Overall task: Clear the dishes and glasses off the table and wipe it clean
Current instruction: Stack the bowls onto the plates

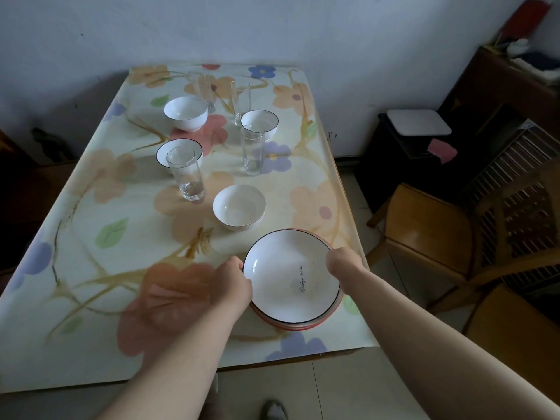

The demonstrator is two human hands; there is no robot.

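A stack of shallow plates (291, 277), white on top with red-rimmed ones beneath, sits at the near right corner of the flowered table (91, 225). My left hand (231, 286) grips the stack's left rim and my right hand (344, 262) grips its right rim. Farther back stand several white bowls: one close (239, 212), one at mid left (178, 151), one at far left (185, 113), one at far right (259, 122). Clear glasses stand among them: near left (186, 177), middle right (253, 150), and two at the back (241, 101) (206, 92).
The table's far edge meets a white wall. A wooden chair (430, 237) stands close to the table's right side, another wooden seat (515, 331) nearer me. A dark cabinet with a white stool top (419, 122) and a pink cloth (442, 150) lies farther right. Tiled floor below.
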